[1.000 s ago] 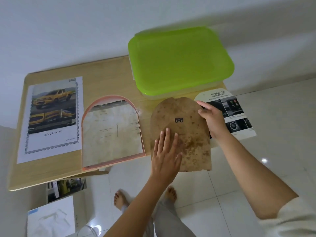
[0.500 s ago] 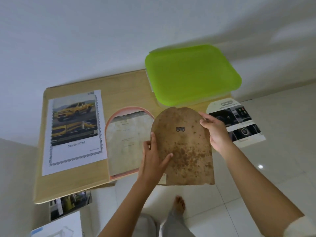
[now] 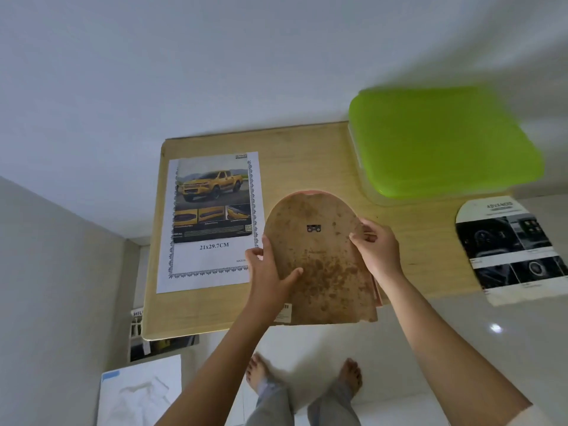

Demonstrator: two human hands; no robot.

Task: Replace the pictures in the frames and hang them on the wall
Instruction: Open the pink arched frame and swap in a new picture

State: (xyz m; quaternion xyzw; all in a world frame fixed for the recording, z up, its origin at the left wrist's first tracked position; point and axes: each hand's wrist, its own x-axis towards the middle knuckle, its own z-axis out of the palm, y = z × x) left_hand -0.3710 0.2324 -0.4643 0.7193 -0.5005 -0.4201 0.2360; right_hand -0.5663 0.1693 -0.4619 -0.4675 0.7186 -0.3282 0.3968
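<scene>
A stained brown arched backing board (image 3: 322, 259) with a small metal hanger lies over the pink arched frame (image 3: 309, 191), of which only a thin rim shows at the top and right. My left hand (image 3: 270, 281) grips the board's left edge, thumb on top. My right hand (image 3: 376, 249) pinches its right edge. A yellow truck print (image 3: 212, 216) on white paper lies to the left on the wooden table (image 3: 307, 155). An arch-cut car-interior picture (image 3: 510, 250) lies at the table's right end.
A clear box with a lime green lid (image 3: 442, 142) stands at the table's back right against the white wall. Papers and a white sheet (image 3: 141, 392) sit on the floor at the lower left. My bare feet (image 3: 302, 376) stand on the tiled floor below the table edge.
Both hands carried the brown backing board leftward from the table's right part and set it over the pink frame, covering the old picture. The left hand went from flat on the board to gripping its edge.
</scene>
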